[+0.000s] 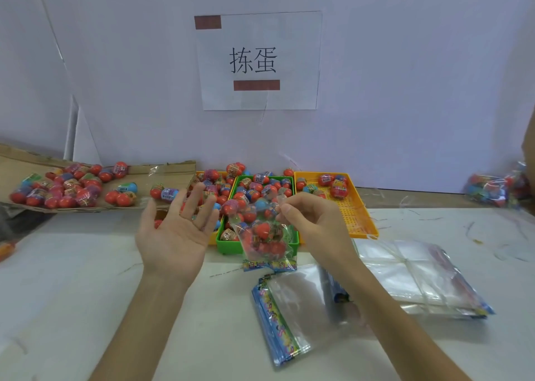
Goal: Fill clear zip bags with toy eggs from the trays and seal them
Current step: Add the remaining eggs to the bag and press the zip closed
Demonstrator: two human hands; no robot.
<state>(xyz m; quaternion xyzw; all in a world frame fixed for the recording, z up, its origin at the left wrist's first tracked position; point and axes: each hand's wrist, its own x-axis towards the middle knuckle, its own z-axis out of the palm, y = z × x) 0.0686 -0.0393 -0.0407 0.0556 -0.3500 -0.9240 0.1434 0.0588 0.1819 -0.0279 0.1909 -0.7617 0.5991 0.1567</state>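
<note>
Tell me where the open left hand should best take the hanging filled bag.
Probably the top edge of the filled bag, at the corner opposite the right hand's pinch, coming from the left. Eggs bulge its lower part; only the top strip is flat.

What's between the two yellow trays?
Head view: the green tray, full of eggs, stands between the left yellow tray and the right yellow tray. The bag hangs in front of it.
</note>
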